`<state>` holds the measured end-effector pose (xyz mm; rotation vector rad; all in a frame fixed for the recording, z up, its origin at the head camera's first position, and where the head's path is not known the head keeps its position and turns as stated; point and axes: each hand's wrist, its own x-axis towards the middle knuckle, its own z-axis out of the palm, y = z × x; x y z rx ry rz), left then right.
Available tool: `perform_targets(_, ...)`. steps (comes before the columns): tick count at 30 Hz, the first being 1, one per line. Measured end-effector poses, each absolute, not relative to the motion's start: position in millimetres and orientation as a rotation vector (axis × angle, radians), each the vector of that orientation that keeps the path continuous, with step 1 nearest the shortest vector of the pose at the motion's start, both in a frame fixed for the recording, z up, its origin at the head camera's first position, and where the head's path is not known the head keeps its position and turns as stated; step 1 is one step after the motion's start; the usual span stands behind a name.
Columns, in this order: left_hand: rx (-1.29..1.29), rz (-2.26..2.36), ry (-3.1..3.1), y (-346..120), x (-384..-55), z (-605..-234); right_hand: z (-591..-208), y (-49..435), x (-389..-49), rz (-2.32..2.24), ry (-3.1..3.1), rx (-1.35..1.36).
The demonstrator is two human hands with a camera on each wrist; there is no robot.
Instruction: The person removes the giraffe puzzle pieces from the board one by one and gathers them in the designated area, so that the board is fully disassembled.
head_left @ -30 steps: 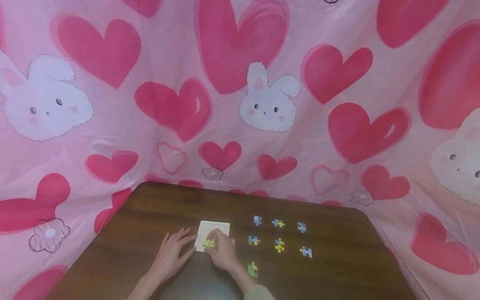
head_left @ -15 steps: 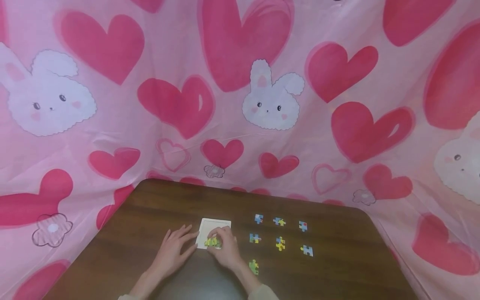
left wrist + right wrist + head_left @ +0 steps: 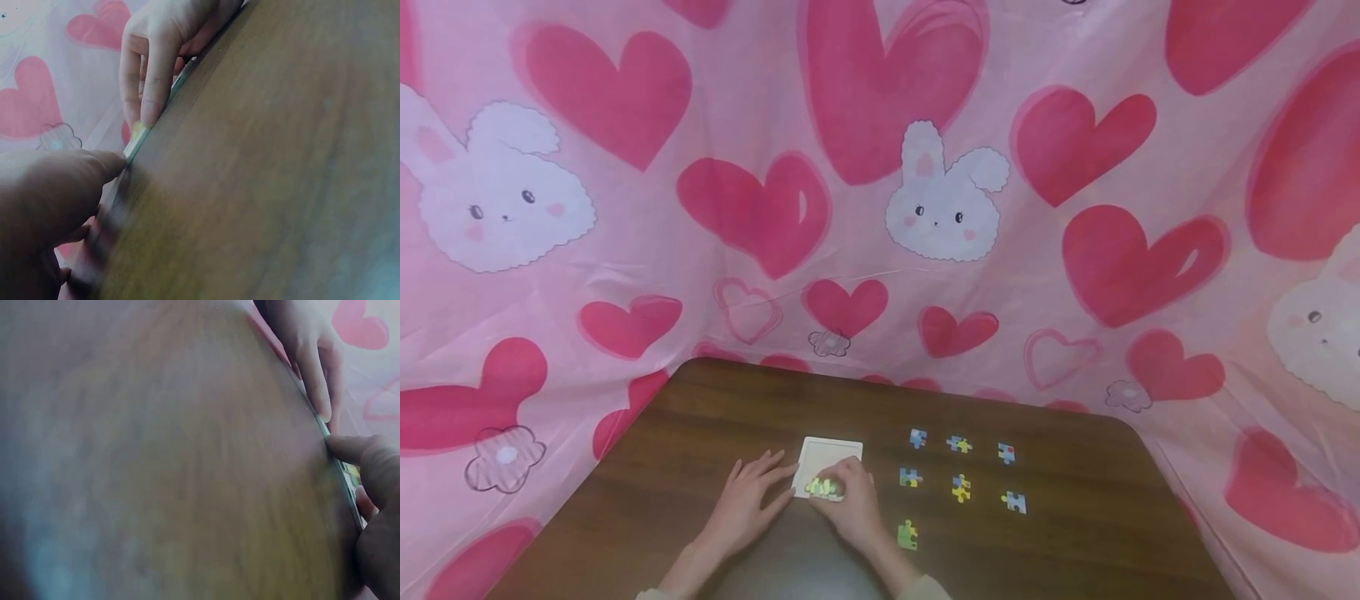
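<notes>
A white puzzle tray (image 3: 826, 452) lies on the table with yellow-green jigsaw pieces (image 3: 820, 487) along its near edge. My left hand (image 3: 747, 498) rests beside the tray, fingers spread, with fingertips and thumb touching its left edge. Over the tray's near right corner, my right hand (image 3: 855, 502) pinches a puzzle piece between thumb and fingers; the hand hides most of that piece. In the left wrist view the right hand's fingers (image 3: 154, 103) point down at the thin tray edge (image 3: 139, 142). The right wrist view has the right thumb (image 3: 350, 449) against the tray's near edge.
Loose jigsaw pieces lie right of the tray in loose rows: three at the back (image 3: 958, 444), three in the middle (image 3: 961, 488), and a green one (image 3: 907, 534) nearest the right forearm. The brown table (image 3: 1060, 550) meets a pink heart-patterned cloth (image 3: 865, 250) behind.
My right hand has brought a green piece down to the tray's near right corner, beside the yellow-green pieces. My left hand stays at the tray's left edge.
</notes>
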<state>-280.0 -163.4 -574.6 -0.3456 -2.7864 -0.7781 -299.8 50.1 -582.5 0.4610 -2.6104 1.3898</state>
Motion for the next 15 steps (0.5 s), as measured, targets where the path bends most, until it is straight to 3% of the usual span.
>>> perform_targets(10, -0.341, -0.787, -2.786, -164, -279, -576, -577, 58, -304, 1.531, -2.577, 0.513)
perform_targets(15, -0.352, -0.777, -2.784, -163, -279, -575, -568, 67, -306, 1.347, -2.673, 0.600)
